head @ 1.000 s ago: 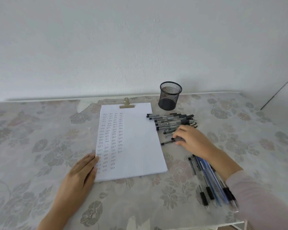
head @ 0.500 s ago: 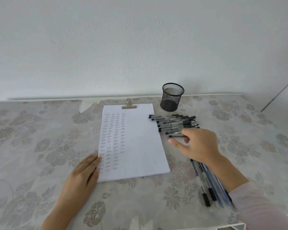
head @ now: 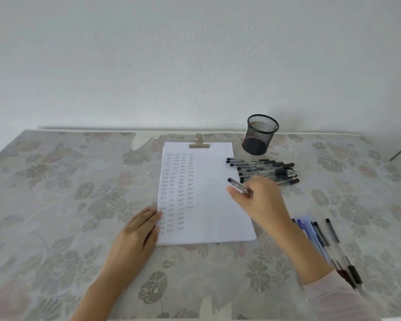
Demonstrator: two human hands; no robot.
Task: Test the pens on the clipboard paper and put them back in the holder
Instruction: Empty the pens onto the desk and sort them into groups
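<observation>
White paper (head: pixel 213 205) lies on a clipboard under a brass clip (head: pixel 199 143), its left half covered in columns of small written marks. My left hand (head: pixel 138 230) rests flat on the paper's lower left edge. My right hand (head: pixel 259 200) grips a clear pen with a dark cap (head: pixel 236 184) above the paper's right edge. A pile of several black-capped pens (head: pixel 267 170) lies just right of the paper. The black mesh holder (head: pixel 260 135) stands upright behind the pile with no pens showing in it.
A second group of several pens, some blue (head: pixel 322 237), lies at the right beside my right forearm. The floral tablecloth (head: pixel 67 193) covers the table up to the white wall. The table's front edge runs just below my arms.
My right hand picked one pen from the pile and lifted it left toward the paper. The left hand stayed on the paper's corner.
</observation>
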